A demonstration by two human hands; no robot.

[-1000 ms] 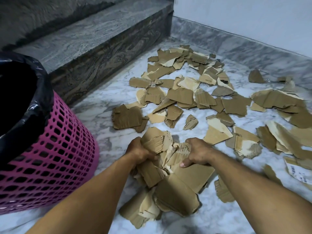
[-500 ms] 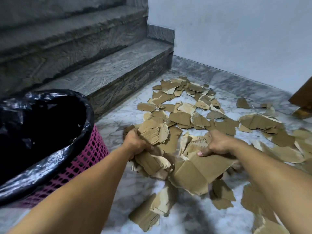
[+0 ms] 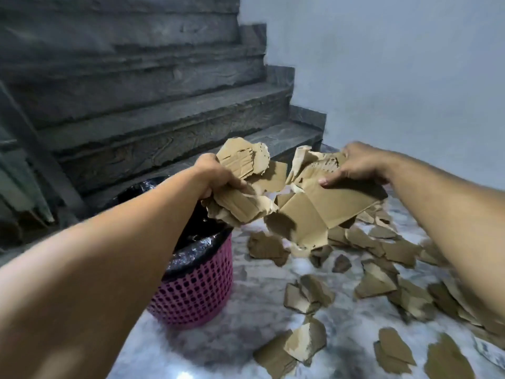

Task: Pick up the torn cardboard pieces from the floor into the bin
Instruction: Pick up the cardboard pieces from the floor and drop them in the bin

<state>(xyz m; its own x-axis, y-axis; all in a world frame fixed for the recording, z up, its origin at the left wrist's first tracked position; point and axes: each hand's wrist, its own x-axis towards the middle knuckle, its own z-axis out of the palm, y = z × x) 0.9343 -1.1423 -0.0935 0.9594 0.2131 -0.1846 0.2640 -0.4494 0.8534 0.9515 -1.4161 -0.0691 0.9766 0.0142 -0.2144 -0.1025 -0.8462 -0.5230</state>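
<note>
A bundle of torn brown cardboard pieces (image 3: 300, 206) is held in the air between both hands, just right of and above the bin. My left hand (image 3: 216, 173) grips its left side, my right hand (image 3: 358, 168) its right side, thumb on a large creased sheet. The pink mesh bin (image 3: 196, 291) with a black liner (image 3: 191, 247) stands on the floor below my left forearm, which hides much of its opening. Several more cardboard pieces (image 3: 382, 291) lie scattered on the marble floor to the right and near me.
Dark stone stairs (image 3: 153, 119) rise behind the bin at left. A pale wall (image 3: 396, 77) closes the back right. The white marble floor (image 3: 246, 324) stretches between the bin and the scattered pieces.
Both hands have lifted the cardboard bundle off the floor and carried it up and left toward the bin. A few pieces have stayed on the floor. The view has tilted upward.
</note>
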